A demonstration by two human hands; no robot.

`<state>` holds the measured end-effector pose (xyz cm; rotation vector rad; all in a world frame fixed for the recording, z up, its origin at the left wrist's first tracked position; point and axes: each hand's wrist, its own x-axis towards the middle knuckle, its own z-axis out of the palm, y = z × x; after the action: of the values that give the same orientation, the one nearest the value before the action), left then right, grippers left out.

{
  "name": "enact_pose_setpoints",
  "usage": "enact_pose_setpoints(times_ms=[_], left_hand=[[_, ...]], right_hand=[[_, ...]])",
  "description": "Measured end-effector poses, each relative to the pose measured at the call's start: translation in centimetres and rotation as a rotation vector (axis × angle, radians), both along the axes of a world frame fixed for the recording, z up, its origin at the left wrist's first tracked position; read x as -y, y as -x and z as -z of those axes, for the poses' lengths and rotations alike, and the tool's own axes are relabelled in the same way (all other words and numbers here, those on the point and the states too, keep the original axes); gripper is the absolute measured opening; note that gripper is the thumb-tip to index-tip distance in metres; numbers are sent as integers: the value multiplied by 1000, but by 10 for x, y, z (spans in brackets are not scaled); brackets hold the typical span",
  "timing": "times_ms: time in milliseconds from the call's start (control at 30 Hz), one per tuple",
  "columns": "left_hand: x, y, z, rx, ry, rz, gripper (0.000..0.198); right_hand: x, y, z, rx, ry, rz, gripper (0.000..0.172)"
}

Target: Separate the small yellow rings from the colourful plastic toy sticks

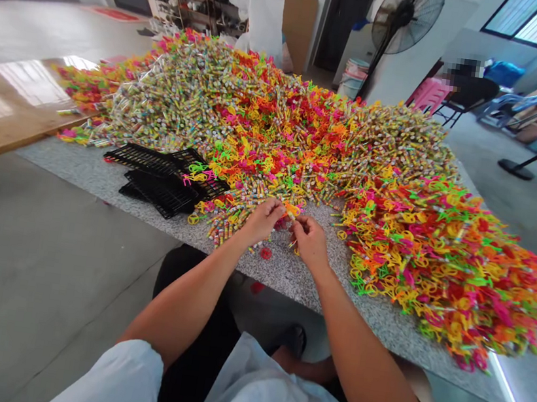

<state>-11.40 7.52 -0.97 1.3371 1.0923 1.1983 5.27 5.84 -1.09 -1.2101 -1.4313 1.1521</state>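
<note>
My left hand [265,219] is closed, thumb and fingers pinched together at the near edge of a pile of small patterned tubes [232,213]. Close on its right, my right hand [310,238] is also closed in a pinch. An orange plastic piece [292,210] shows between the two hands; which fingers grip it cannot be made out. Below them a red ring-shaped piece [266,253] lies on the speckled grey tabletop [283,275]. On the left, black slatted racks [161,190] are stacked unevenly, with a few bright pieces on top.
Bright plastic pieces [443,263] are heaped at the right, and more tubes [173,96] at the back left. A wooden table [16,122] adjoins on the left. Behind stand a fan [404,14], stacked buckets [352,80], a pink stool [430,94] and a dark chair [473,93].
</note>
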Motion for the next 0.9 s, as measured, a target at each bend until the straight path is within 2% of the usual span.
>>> enact_pose_setpoints(times_ms=[233, 467, 667, 800, 900], left_hand=[[5, -9, 3, -6, -45, -28, 27], [11, -16, 5, -127, -44, -111, 21], [13, -25, 7, -25, 20, -147, 16], [14, -37, 13, 90, 90, -105, 22], [15, -41, 16, 201, 143, -59, 30]], right_hand=[[7, -6, -3, -189, 154, -51, 29], [9, -9, 4, -148, 151, -17, 33], [8, -12, 8, -279, 234, -21, 33], [7, -19, 6, -296, 277, -28, 30], [5, -23, 1, -318, 264, 17, 31]])
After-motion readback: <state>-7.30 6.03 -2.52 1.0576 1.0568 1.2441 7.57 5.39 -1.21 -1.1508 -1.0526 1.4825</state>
